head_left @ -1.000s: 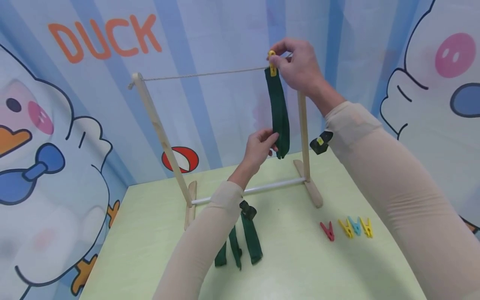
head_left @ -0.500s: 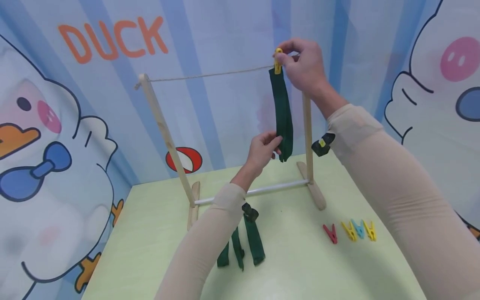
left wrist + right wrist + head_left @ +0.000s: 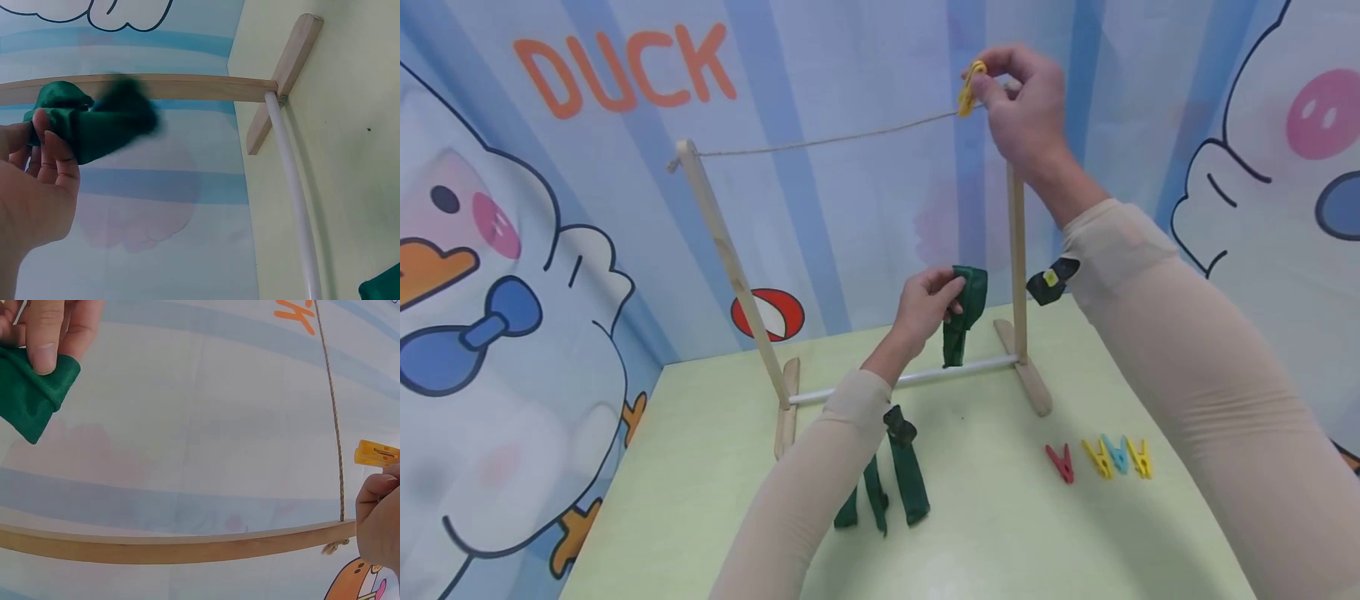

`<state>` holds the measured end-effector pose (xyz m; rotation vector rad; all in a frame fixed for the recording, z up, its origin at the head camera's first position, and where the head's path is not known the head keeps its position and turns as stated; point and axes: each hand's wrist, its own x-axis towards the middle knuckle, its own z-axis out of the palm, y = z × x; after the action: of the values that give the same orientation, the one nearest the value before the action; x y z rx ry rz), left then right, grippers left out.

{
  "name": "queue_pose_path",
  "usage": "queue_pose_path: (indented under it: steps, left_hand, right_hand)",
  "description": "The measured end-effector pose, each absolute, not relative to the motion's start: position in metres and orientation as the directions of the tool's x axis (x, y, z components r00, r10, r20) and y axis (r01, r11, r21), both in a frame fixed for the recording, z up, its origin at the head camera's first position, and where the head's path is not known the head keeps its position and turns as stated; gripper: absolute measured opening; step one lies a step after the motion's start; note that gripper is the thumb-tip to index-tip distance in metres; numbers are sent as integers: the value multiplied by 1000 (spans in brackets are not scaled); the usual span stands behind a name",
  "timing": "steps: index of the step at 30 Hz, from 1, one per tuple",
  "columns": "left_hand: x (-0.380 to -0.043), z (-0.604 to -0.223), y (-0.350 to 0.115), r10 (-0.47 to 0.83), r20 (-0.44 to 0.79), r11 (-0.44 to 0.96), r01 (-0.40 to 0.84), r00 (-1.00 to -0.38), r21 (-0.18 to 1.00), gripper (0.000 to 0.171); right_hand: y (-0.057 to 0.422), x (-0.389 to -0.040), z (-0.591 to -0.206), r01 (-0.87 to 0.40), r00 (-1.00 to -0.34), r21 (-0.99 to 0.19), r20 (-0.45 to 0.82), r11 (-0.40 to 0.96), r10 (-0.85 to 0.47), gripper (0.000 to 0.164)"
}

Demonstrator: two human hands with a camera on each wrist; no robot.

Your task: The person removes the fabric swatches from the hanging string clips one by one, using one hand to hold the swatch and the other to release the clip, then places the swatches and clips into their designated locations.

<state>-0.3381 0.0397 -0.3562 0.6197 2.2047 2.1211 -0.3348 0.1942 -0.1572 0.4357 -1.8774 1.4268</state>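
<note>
In the head view my left hand [image 3: 921, 304] pinches a dark green cloth strip [image 3: 972, 293], which folds over and droops below the rope [image 3: 850, 136]. The left wrist view shows the same strip [image 3: 100, 128] bunched at the fingertips, its far end blurred. Up by the rope's right end, my right hand [image 3: 1026, 104] pinches a yellow clothespin [image 3: 970, 90]. In the right wrist view that clothespin [image 3: 377, 453] stands beside the rope with no cloth in it.
A wooden frame [image 3: 1018, 267] with a white crossbar [image 3: 955, 372] carries the rope. Several green strips [image 3: 908, 479] lie on the table [image 3: 992, 517], partly behind the left forearm. At right lie a red clothespin [image 3: 1061, 463], a blue clothespin [image 3: 1116, 454] and two yellow clothespins [image 3: 1097, 459].
The clothespin has come off the green strip and moved up with my right hand. The strip's top has dropped from the rope and flopped over my left hand, which has barely moved.
</note>
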Motion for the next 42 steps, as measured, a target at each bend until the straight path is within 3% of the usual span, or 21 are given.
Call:
queue_pose_path:
  steps: [8,18,30,42]
  left_hand:
    - [-331,-367,34,297,246,-18,252,-923,968,22]
    - [-322,-375,25,285,249,-20,254,-926,967,23]
    - [-314,-384,15,230,264,-16,267,-937,963,22]
    - [-309,-405,1,224,158,-51,150,-962,987,21]
  right_hand:
    - [210,-321,-176,-691,-636,-634,762,347,125,17]
    - [238,-298,-203,-675,-677,-678,726,290,121,24]
    - [264,-276,-242,-664,-668,-645,739,379,88,24]
    - [295,-254,-302,-554,-741,-666,668,499,68,28]
